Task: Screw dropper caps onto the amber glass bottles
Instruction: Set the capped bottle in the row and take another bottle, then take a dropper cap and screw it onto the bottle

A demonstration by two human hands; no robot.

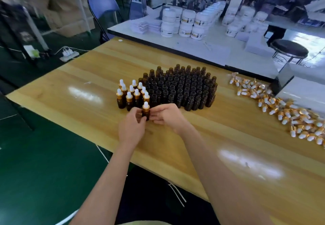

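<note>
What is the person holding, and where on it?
A capped amber bottle, gripped round its glass body by the left hand; the right hand's hold is unclear.

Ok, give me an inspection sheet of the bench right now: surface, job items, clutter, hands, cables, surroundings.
Surface: wooden table, glare patches.
Job's things: capped bottles grouped left of the uncapped amber bottles; held bottle, capped, in front; loose dropper caps heaped right.
Clutter: small white disc at far edge.
Grippers: left hand grips the held bottle; right hand relaxed beside it, contact unclear.
Cables: power strip with plugs on floor, left.
Surroundings: white jars stacked on next table; black stool; blue folding chair.
</note>
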